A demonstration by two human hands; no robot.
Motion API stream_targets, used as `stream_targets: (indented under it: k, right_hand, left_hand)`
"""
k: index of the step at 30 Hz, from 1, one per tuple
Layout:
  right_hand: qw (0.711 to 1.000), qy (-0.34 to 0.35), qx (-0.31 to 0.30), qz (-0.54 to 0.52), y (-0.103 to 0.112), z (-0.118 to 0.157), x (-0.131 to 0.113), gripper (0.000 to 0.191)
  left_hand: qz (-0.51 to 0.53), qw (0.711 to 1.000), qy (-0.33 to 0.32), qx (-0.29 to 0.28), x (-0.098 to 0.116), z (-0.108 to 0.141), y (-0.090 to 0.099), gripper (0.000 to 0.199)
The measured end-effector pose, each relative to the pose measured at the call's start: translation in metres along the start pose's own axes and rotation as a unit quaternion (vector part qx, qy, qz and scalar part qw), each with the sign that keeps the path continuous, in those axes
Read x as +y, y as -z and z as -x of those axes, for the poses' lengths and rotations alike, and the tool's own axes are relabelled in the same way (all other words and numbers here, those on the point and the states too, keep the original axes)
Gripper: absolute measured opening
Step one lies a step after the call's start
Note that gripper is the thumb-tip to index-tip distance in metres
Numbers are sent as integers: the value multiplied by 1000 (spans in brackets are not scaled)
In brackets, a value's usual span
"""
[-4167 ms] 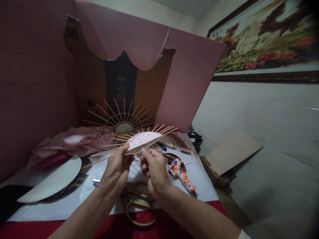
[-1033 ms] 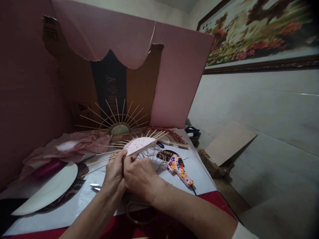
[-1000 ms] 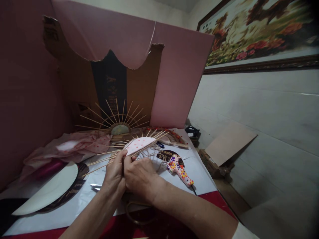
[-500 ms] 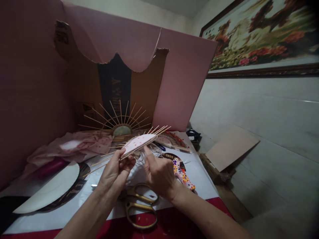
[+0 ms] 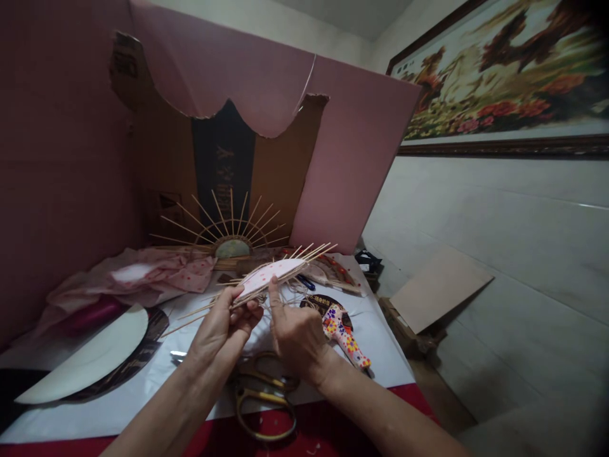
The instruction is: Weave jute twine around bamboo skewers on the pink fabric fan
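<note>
My left hand [image 5: 223, 333] is closed round the lower left edge of a half-round fan-like piece [image 5: 266, 277]. Pink-dotted white cloth covers its middle, twine runs along its rim, and thin bamboo sticks stick out on both sides. The index finger of my right hand [image 5: 299, 336] is stretched out against the lower edge of the cloth, while the other fingers curl under, partly hidden. Loose twine [image 5: 285, 295] hangs behind that finger. Below my hands lie scissors with gold handles [image 5: 266, 412], their blades mostly hidden by my left forearm.
A similar stick fan [image 5: 233, 247] stands at the back before a cut cardboard sheet [image 5: 280, 165]. Dotted pink cloth [image 5: 166, 273] and a white half-disc [image 5: 90, 362] lie at left. At right are a flower-patterned glue gun [image 5: 347, 339] and a red-beaded fan [image 5: 328, 270].
My right index finger has moved slightly left onto the edge of the cloth. The fan-like piece has shifted a little to the right in view, still in my left hand.
</note>
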State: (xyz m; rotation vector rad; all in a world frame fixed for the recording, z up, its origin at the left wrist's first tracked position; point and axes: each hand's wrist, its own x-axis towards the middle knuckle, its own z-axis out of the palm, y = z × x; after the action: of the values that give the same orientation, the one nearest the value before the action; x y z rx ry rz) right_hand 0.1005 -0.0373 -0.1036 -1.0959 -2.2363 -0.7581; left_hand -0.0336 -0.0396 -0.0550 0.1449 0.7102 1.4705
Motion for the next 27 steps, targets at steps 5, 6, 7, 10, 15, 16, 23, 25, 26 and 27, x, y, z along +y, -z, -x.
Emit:
stream_targets:
  k: [5,6,7,10,15,16,23,25,26,27]
  right_hand:
    - [1000,13,-8,-25,2,-2,-2,79]
    - [999,12,1,-31,3,-2,-1,78]
    - [999,11,14,-38,5,-2,1,76]
    - [997,0,52,-50,9,0,5,69]
    - [999,6,35,-39,10,3,8,62]
    - [999,12,28,-37,10,3,8,61]
    - [998,35,2,-45,7,3,0,69]
    - [998,39,-3,-46,8,2,0,71]
    - [998,42,-5,-47,9,2,1,72]
    - [998,45,-2,-51,10,2,2,71]
  left_hand:
    - [-8,1000,2,20,0,2,0,17]
    - [-7,1000,1,21,1,2,-1,16]
    - [-6,1000,-1,22,1,3,-2,16]
    - [-3,1000,-3,16,0,3,-3,20]
    - [-7,1000,0,6,-2,2,-3,19]
    - [-9,1000,1,6,-2,1,-3,19]
    - [-19,1000,8,13,-1,2,-4,24]
    - [-20,1000,9,17,-1,3,-4,22]
    - [-21,1000,10,17,0,3,-4,21]
    - [-20,1000,10,16,0,3,-4,20]
